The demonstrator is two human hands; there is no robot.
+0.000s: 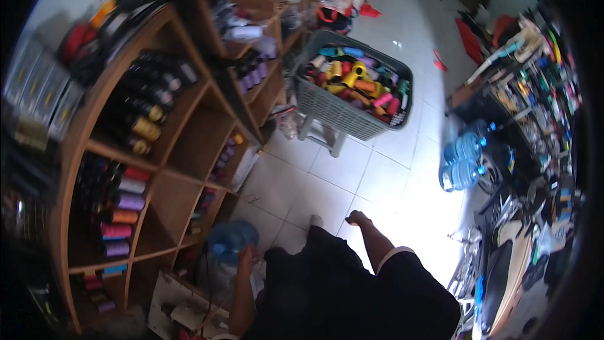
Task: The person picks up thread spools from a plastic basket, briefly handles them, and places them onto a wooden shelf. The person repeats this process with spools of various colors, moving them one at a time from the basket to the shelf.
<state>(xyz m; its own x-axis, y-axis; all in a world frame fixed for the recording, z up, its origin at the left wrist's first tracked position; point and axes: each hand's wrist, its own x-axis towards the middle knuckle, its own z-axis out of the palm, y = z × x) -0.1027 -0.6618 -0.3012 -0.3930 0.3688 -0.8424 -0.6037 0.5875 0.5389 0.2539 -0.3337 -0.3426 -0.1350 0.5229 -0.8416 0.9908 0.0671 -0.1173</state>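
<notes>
My left hand [247,254] hangs low beside a blue water jug [234,237] on the floor. The hand overlaps the jug's near side; I cannot tell whether they touch, and its fingers are too small and blurred to read. Out in front over the white tiles, my right hand [358,217] is loosely closed, with nothing visible in it. Ahead, a grey plastic basket [340,111] full of thread spools [358,82] in many colours rests on a grey stool [324,140].
At the left stands a wooden cubby shelf [165,171] with thread cones [130,202] in several compartments. Blue water jugs [462,175], a bicycle [464,264] and a cluttered rack [525,110] line the right. A sewing machine [189,310] sits at the lower left. White floor tiles [327,198] lie between.
</notes>
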